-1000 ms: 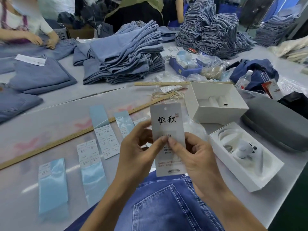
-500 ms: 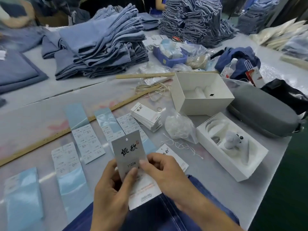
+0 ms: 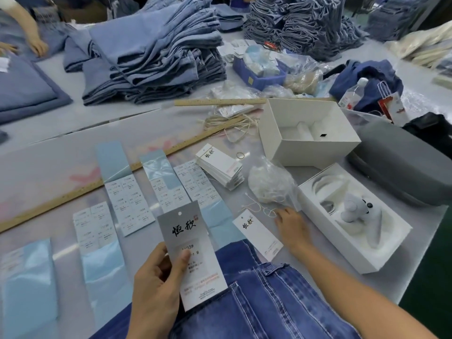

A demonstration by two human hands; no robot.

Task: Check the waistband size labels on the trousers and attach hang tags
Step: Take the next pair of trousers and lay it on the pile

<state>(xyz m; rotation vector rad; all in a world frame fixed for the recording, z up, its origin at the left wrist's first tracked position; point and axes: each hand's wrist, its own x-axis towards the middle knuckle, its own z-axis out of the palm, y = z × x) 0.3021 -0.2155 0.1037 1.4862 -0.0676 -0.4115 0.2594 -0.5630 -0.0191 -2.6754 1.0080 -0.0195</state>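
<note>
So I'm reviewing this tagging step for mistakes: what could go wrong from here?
The right hand reaches toward thin loose strings beside the plastic bag; it could snag several at once. The left hand pinches the hang tag over its printed size text, so a mismatch with the trousers could go unnoticed.

A grey and white hang tag (image 3: 193,255) with black brush letters and a small red mark is held in the left hand (image 3: 156,292). Just under it, dark blue trousers (image 3: 264,302) with white stitching are seen. Beside the grip, light blue shiny strips (image 3: 100,265) with white stickers are laid out. By the right hand (image 3: 293,228), a white tag (image 3: 258,234) with black letters and pale strings (image 3: 259,209) are seen.
</note>
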